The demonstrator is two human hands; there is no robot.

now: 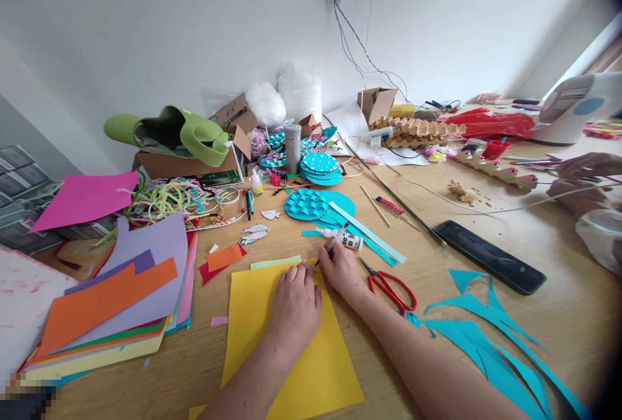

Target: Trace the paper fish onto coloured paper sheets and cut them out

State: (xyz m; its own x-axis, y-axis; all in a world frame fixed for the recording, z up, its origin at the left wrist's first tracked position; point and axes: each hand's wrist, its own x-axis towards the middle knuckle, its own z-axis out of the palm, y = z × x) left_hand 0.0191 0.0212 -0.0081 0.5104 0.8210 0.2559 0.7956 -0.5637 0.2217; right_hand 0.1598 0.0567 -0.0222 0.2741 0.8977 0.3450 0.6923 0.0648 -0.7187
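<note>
Yellow paper point(323, 358) lay on a wooden table point(413, 238); the left hand point(295, 303) rested on it, fingers loosely spread; the right hand point(341, 271) gripped a pen point(339, 236) near its far edge.

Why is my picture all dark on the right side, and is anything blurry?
In the head view, the right-hand corners are dark and smeary, maybe something close to the lens; in the same head view, blocky squares hide the bottom-left corner, while the yellow paper, left hand and right hand look fairly clear.
</note>
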